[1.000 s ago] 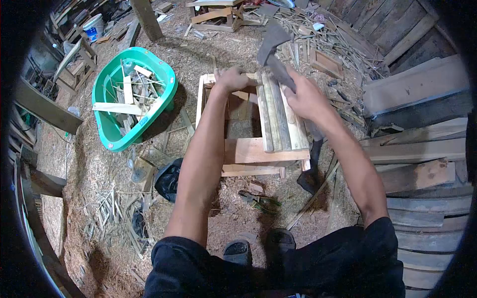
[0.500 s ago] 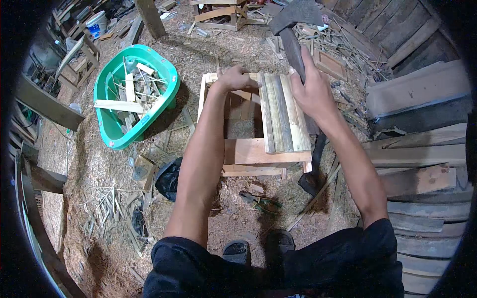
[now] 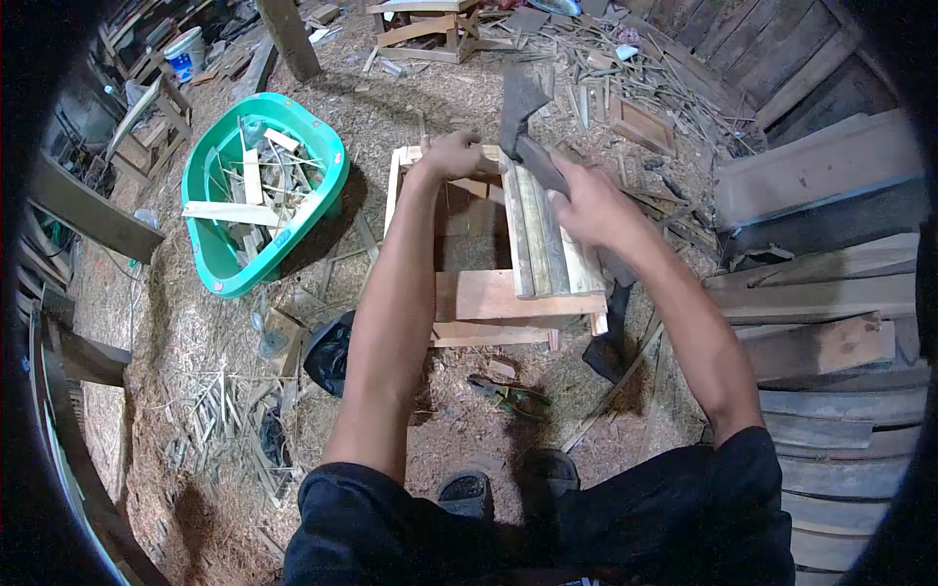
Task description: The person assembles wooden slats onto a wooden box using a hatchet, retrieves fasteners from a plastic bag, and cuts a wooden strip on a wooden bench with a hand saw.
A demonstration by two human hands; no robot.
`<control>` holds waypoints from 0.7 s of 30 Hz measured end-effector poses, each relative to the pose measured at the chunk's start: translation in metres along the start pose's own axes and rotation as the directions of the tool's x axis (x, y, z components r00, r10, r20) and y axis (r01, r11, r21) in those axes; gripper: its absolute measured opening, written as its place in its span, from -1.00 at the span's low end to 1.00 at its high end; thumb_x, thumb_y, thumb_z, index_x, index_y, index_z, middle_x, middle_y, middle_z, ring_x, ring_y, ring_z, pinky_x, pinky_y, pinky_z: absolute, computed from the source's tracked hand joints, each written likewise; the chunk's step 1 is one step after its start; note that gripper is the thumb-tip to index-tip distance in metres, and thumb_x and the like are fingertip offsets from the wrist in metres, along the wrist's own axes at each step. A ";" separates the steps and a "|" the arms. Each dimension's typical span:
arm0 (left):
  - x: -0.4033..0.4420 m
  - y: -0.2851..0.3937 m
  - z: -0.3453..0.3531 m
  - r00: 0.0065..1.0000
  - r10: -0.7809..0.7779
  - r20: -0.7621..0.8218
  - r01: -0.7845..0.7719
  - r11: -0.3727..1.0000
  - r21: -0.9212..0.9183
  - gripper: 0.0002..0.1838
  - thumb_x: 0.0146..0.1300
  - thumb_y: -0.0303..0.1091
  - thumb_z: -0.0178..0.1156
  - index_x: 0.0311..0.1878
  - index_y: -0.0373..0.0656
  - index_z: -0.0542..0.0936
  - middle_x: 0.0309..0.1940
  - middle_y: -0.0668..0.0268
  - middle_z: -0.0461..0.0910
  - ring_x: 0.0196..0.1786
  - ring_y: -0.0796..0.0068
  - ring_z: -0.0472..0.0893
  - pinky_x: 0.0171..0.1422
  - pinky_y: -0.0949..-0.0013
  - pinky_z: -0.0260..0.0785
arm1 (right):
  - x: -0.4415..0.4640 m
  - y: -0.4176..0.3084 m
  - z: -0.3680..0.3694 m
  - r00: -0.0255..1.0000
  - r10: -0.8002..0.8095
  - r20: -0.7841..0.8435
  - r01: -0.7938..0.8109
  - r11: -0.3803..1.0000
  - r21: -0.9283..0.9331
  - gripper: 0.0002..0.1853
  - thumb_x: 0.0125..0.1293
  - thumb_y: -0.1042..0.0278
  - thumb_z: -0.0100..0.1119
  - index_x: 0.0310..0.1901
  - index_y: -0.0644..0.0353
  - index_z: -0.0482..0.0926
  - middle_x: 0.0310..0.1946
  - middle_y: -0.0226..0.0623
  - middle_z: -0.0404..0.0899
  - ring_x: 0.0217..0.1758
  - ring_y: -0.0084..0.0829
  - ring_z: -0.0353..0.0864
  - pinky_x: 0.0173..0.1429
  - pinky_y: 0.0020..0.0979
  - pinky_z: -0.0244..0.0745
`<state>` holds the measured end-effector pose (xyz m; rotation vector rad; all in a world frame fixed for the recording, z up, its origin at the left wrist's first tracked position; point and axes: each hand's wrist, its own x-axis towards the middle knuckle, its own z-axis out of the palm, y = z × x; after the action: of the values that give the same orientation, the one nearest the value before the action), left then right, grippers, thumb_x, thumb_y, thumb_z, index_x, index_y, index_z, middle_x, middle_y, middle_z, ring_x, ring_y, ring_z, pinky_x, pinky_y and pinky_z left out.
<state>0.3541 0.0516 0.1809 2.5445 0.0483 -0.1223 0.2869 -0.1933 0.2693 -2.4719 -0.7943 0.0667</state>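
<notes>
My right hand (image 3: 598, 203) is closed around the wooden handle of a hatchet (image 3: 522, 105). The hatchet's dark, broad head is at the far end of the slats (image 3: 539, 230) laid side by side over the right part of a small wooden frame (image 3: 479, 296). My left hand (image 3: 454, 154) is at the frame's far edge, its fingers curled close to the slat ends and the hatchet head. Whatever those fingers pinch is too small or hidden to make out. The frame's left part is uncovered.
Green-handled pliers (image 3: 510, 397) lie on the ground before my sandals. A green tub (image 3: 200, 256) of wood scraps stands at left, near a black plastic bag (image 3: 329, 352). Boards (image 3: 811, 293) are stacked at right. Another wooden frame (image 3: 420, 34) stands at the back.
The hatchet has swung down and to the left, from raised above the frame to the slats' far ends. My left hand has stayed at the far edge.
</notes>
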 end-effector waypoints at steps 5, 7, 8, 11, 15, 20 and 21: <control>0.046 -0.050 0.032 0.997 0.081 0.009 -0.076 0.966 -0.247 0.08 -0.17 0.09 0.53 0.41 -0.25 0.32 0.15 -0.03 0.56 0.22 0.16 0.54 0.31 0.18 0.25 | -0.006 -0.004 0.010 0.996 0.089 -0.012 -0.090 0.987 -0.137 -0.56 0.33 0.37 0.05 0.21 0.39 0.40 -0.17 0.19 0.66 -0.11 0.08 0.69 0.02 -0.04 0.53; 0.009 -0.015 0.012 0.999 0.019 -0.026 -0.023 0.985 -0.170 0.10 -0.12 -0.09 0.60 0.44 -0.33 0.24 0.06 -0.03 0.61 0.06 0.26 0.65 0.13 0.33 0.49 | 0.017 0.015 0.000 0.998 0.005 0.057 0.000 0.996 -0.086 -0.59 0.34 0.34 0.08 0.16 0.38 0.44 -0.25 0.11 0.67 -0.22 -0.06 0.71 -0.07 -0.11 0.55; 0.015 -0.023 0.018 0.999 0.028 -0.019 -0.031 0.972 -0.232 0.10 -0.11 -0.08 0.59 0.44 -0.33 0.23 0.06 -0.03 0.60 0.07 0.26 0.65 0.14 0.32 0.49 | 0.019 0.023 -0.004 0.996 -0.027 0.080 0.032 0.998 -0.053 -0.60 0.35 0.33 0.10 0.14 0.38 0.46 -0.29 0.07 0.68 -0.28 -0.13 0.72 -0.11 -0.14 0.56; 0.016 -0.029 0.018 0.984 0.100 -0.146 -0.106 0.994 -0.037 0.03 -0.03 0.09 0.50 0.40 -0.33 0.30 0.13 -0.01 0.59 0.16 0.12 0.61 0.26 0.19 0.42 | -0.015 0.004 0.006 0.965 0.260 -0.017 -0.244 0.924 0.294 -0.60 0.36 0.29 0.16 0.13 0.37 0.47 -0.40 -0.10 0.67 -0.42 -0.36 0.68 -0.27 -0.29 0.56; -0.045 0.004 0.040 0.782 0.419 -0.461 -0.203 0.871 0.448 -0.19 0.17 0.07 0.32 0.32 -0.36 0.39 0.07 0.02 0.64 0.11 0.07 0.64 0.18 0.18 0.47 | -0.056 0.018 0.018 0.907 0.408 -0.109 -0.297 0.799 0.524 -0.56 0.28 0.09 0.28 -0.04 0.34 0.53 -0.40 -0.21 0.69 -0.31 -0.32 0.72 -0.11 -0.23 0.55; -0.141 0.099 0.025 0.990 0.090 -0.111 -0.109 0.978 -0.175 -0.36 0.19 -0.01 0.26 0.05 -0.49 0.49 -0.18 -0.32 0.60 -0.02 -0.19 0.64 0.11 0.03 0.47 | -0.112 0.040 0.020 0.889 0.430 -0.158 -0.257 0.753 0.606 -0.59 0.35 0.11 0.25 -0.02 0.34 0.50 -0.31 -0.19 0.66 -0.24 -0.36 0.64 -0.01 -0.28 0.51; -0.152 0.100 0.035 0.985 0.135 -0.111 -0.145 0.985 -0.088 -0.33 0.25 -0.04 0.22 0.13 -0.55 0.39 -0.13 -0.33 0.59 -0.05 -0.31 0.61 0.12 -0.01 0.46 | -0.127 0.036 0.021 0.873 0.456 -0.173 -0.244 0.715 0.655 -0.61 0.35 0.13 0.26 -0.04 0.32 0.50 -0.34 -0.23 0.64 -0.30 -0.40 0.62 -0.09 -0.31 0.52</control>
<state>0.2059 -0.0517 0.2229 2.4476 -0.0828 0.0670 0.1968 -0.2784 0.2185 -1.8860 -0.0946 0.0471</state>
